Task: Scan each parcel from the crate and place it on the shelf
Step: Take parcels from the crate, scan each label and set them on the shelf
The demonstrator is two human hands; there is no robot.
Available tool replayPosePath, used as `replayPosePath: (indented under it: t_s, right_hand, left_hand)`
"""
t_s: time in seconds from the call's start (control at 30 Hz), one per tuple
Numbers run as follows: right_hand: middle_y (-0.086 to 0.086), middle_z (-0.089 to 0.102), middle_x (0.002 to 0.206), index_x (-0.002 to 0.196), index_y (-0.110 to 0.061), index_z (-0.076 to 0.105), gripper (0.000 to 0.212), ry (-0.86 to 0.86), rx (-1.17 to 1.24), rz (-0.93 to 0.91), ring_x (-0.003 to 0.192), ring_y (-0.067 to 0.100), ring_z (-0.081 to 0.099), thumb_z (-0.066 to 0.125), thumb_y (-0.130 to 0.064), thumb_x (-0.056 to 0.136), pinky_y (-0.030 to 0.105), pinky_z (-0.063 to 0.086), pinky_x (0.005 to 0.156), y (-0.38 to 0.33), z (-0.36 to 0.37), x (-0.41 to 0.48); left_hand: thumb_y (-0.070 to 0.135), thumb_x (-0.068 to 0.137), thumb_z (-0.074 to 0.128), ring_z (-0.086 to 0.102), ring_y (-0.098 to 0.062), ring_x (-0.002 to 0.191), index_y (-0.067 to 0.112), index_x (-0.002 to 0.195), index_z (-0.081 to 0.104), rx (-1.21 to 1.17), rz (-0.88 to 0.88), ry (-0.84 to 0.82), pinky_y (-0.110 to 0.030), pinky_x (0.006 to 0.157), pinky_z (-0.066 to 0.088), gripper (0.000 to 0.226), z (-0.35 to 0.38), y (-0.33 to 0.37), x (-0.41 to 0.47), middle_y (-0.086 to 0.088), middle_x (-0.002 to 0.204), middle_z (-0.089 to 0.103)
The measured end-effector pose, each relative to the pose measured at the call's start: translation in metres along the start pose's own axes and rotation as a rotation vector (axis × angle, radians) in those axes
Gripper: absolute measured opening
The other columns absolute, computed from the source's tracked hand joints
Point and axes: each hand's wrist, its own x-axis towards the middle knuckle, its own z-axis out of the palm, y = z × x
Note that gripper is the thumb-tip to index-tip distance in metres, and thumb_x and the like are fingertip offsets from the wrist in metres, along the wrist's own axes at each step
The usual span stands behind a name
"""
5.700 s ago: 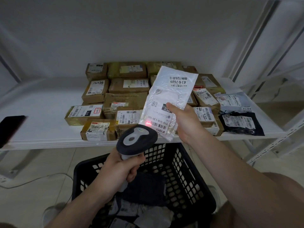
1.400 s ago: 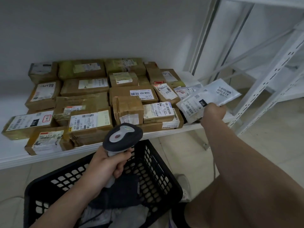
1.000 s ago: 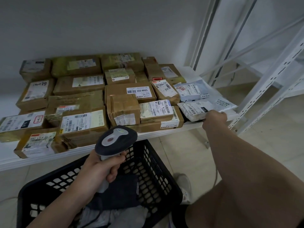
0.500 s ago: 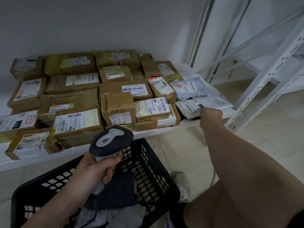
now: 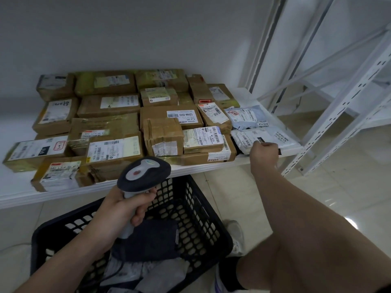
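Note:
My right hand [image 5: 264, 152] is closed at the near edge of a white plastic parcel [image 5: 268, 136], pinching it. The parcel lies flat at the right end of the white shelf [image 5: 14, 193], on top of a black bag of which only an edge shows. My left hand [image 5: 124, 210] grips a grey and black barcode scanner [image 5: 143, 174], held over the black plastic crate [image 5: 203, 210] below the shelf. A dark parcel [image 5: 152, 240] and pale bag parcels [image 5: 163, 273] lie inside the crate.
Several brown cardboard parcels [image 5: 171, 115] fill the shelf from the left to the middle, and a grey bag parcel [image 5: 243, 117] lies behind the white one. A white perforated shelf upright [image 5: 338, 115] stands just right of my hand. My shoe [image 5: 234, 235] rests beside the crate.
My right hand carried the white parcel from in front of the scanner to the shelf's right end and lowered it flat there. The scanner stayed over the crate.

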Motion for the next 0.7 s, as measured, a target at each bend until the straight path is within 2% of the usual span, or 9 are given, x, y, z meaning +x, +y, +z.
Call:
replayPosePath:
  t_s: [0.07, 0.17, 0.27, 0.33, 0.4, 0.47, 0.53, 0.57, 0.7]
  right_hand:
    - [0.008, 0.069, 0.101, 0.104, -0.012, 0.067, 0.020, -0.074, -0.109, -0.109, 0.099, 0.032, 0.065, 0.059, -0.027, 0.093, 0.036, 0.050, 0.083, 0.009, 0.001, -0.021]
    - [0.004, 0.069, 0.083, 0.087, -0.013, 0.068, 0.022, -0.161, -0.223, -0.301, 0.083, 0.027, 0.064, 0.059, -0.031, 0.096, 0.034, 0.045, 0.075, 0.028, 0.006, -0.063]
    - [-0.003, 0.053, 0.056, 0.061, -0.019, 0.053, 0.032, -0.259, -0.237, -0.464, 0.058, 0.018, 0.053, 0.062, -0.023, 0.091, 0.032, 0.036, 0.061, 0.059, 0.013, -0.100]
    - [-0.004, 0.046, 0.050, 0.057, -0.020, 0.047, 0.036, -0.348, -0.316, -0.593, 0.052, 0.018, 0.048, 0.064, -0.019, 0.088, 0.033, 0.037, 0.056, 0.079, 0.019, -0.120]
    - [-0.005, 0.044, 0.049, 0.056, -0.023, 0.045, 0.040, -0.481, -0.392, -0.708, 0.050, 0.018, 0.047, 0.067, -0.018, 0.088, 0.034, 0.038, 0.055, 0.098, 0.026, -0.138]
    - [-0.007, 0.044, 0.049, 0.055, -0.026, 0.044, 0.044, -0.661, -0.445, -0.758, 0.050, 0.010, 0.046, 0.069, -0.020, 0.091, 0.032, 0.035, 0.056, 0.115, 0.035, -0.155]
    - [-0.007, 0.053, 0.055, 0.060, -0.025, 0.055, 0.036, -0.892, -0.541, -0.705, 0.057, 0.006, 0.053, 0.068, -0.024, 0.094, 0.032, 0.043, 0.061, 0.130, 0.048, -0.167]
    - [-0.007, 0.059, 0.062, 0.066, -0.023, 0.061, 0.029, -1.013, -0.622, -0.655, 0.064, 0.008, 0.058, 0.069, -0.027, 0.094, 0.034, 0.049, 0.067, 0.138, 0.056, -0.172]
    - [-0.005, 0.070, 0.090, 0.086, -0.028, 0.069, 0.016, -1.373, -0.962, -0.479, 0.087, 0.013, 0.066, 0.073, -0.043, 0.090, 0.034, 0.054, 0.082, 0.169, 0.076, -0.192]
  left_hand:
    - [0.026, 0.074, 0.074, 0.038, -0.018, 0.047, 0.004, 0.092, 0.069, 0.021, -0.006, 0.007, -0.030, 0.047, 0.032, 0.029, -0.002, 0.004, -0.006, -0.008, 0.058, 0.040]
    - [0.022, 0.078, 0.076, 0.039, -0.017, 0.048, 0.005, 0.090, 0.071, 0.069, -0.011, 0.036, -0.028, 0.045, 0.033, 0.021, -0.008, 0.009, -0.016, -0.007, 0.056, 0.041]
    - [0.012, 0.092, 0.073, 0.038, -0.019, 0.048, -0.005, 0.090, 0.067, 0.166, -0.039, 0.061, -0.029, 0.047, 0.032, 0.018, -0.021, 0.009, -0.025, -0.007, 0.055, 0.042]
    - [0.010, 0.095, 0.069, 0.038, -0.020, 0.047, -0.014, 0.089, 0.059, 0.241, -0.059, 0.056, -0.028, 0.047, 0.032, 0.027, -0.032, 0.009, -0.030, -0.008, 0.054, 0.042]
    - [0.011, 0.094, 0.070, 0.039, -0.020, 0.047, -0.007, 0.078, 0.057, 0.322, -0.071, 0.047, -0.032, 0.051, 0.032, 0.027, -0.041, 0.009, -0.038, -0.007, 0.053, 0.043]
    - [0.012, 0.093, 0.072, 0.046, -0.016, 0.048, 0.007, 0.075, 0.059, 0.429, -0.057, 0.053, -0.031, 0.055, 0.037, 0.022, -0.048, 0.010, -0.045, 0.001, 0.052, 0.051]
    - [0.015, 0.090, 0.075, 0.059, -0.004, 0.053, 0.017, 0.085, 0.068, 0.514, -0.033, 0.058, -0.025, 0.060, 0.043, 0.009, -0.056, 0.010, -0.052, 0.007, 0.058, 0.066]
    - [0.017, 0.089, 0.076, 0.064, -0.003, 0.060, 0.017, 0.088, 0.071, 0.557, -0.032, 0.058, -0.027, 0.065, 0.045, 0.006, -0.059, 0.010, -0.054, 0.006, 0.064, 0.071]
    - [0.030, 0.085, 0.078, 0.070, -0.015, 0.079, 0.016, 0.093, 0.071, 0.782, -0.093, 0.044, -0.043, 0.077, 0.054, 0.018, -0.076, 0.000, -0.055, -0.002, 0.083, 0.075]
